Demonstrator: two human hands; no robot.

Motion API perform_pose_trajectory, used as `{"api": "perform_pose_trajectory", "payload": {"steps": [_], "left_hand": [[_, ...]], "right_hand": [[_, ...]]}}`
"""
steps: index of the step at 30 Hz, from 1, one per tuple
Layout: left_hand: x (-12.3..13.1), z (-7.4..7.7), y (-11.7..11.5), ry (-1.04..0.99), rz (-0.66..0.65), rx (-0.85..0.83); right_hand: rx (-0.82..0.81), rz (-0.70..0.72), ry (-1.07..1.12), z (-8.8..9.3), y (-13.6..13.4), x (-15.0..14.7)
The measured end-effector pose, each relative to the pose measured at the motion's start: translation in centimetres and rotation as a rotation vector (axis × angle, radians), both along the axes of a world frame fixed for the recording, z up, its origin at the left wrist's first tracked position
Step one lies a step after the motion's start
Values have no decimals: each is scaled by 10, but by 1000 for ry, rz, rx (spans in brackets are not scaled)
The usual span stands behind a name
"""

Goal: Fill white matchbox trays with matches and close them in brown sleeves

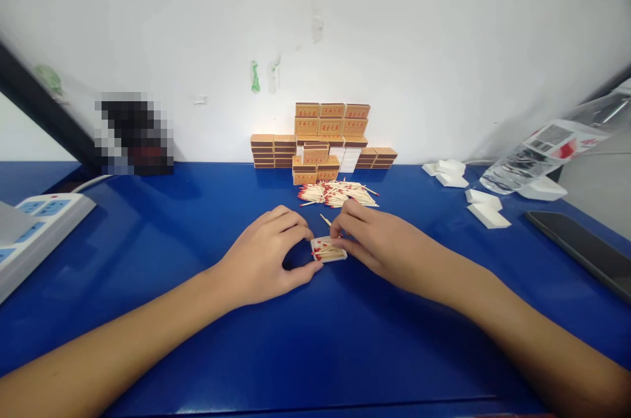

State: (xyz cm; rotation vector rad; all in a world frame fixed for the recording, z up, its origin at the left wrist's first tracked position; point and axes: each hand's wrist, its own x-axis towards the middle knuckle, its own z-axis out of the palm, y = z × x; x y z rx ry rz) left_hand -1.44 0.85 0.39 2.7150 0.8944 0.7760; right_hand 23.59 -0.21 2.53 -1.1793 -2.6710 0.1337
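Note:
A small white matchbox tray (329, 257) with several red-tipped matches lies on the blue table (296, 346). My left hand (271, 257) grips the tray's left end between thumb and fingers. At its right end is my right hand (369, 234), thumb and fingers bent over the matches; a match (325, 221) sticks out at its left side, beyond the tray. Whether its fingertips pinch a match is hidden. Just behind, a loose pile of matches (338, 193) lies in front of stacked matchboxes (331, 129).
White folded pieces (488, 214), a tilted plastic bottle (547, 145) and a black phone (586, 247) are on the right. A power strip (42, 234) lies at the left, near a blurred dark object (135, 135) by the white wall (207, 23).

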Motion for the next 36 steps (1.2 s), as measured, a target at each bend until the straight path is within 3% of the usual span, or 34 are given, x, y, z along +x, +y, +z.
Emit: {"api": "perform_pose_trajectory", "payload": {"steps": [9,22,36], "left_hand": [[0,1,-1,-2,-43,-34],[0,1,-1,10,-54,-44],[0,1,0,2,-49,-28]], "right_hand": [[-165,-5,84,-3,0,3],[-82,16,79,-7,-2,-4],[-189,-61,114,4,5,18]]}}
